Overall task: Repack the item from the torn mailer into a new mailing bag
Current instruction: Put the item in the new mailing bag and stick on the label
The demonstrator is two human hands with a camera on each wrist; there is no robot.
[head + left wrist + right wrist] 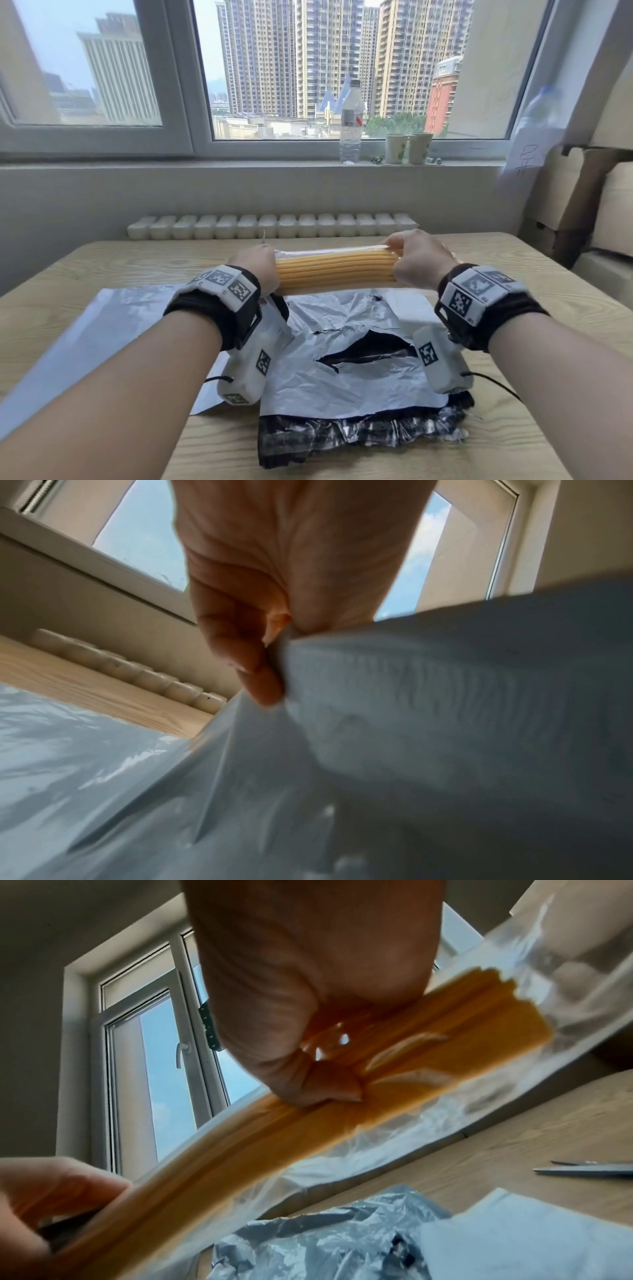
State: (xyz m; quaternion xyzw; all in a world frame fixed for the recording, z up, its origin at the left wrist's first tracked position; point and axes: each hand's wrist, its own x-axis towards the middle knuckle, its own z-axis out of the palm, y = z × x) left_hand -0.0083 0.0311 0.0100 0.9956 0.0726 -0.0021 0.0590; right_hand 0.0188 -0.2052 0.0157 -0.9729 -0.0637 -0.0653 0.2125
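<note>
Item point(337, 272), orange and ribbed in clear wrap, hangs above torn mailer point(342, 387). Right hand point(421, 260) clamps its three-o'clock end, and left hand point(257, 269) pinches grey new bag point(113, 318) at nine o'clock. Bottle point(351, 120) label is illegible.

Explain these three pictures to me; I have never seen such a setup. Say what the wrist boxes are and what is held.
No machine here: a person works with bare hands. The wide picture comes from a head camera; the white boxes strapped to the wrists are cameras too, giving the other two pictures, looking up along each palm. The left hand and right hand each grip one end of an orange ribbed item in a clear sleeve. Below it, on the wooden table, lies the torn mailer, silver outside and black inside, with a flat grey mailing bag to its left.
</note>
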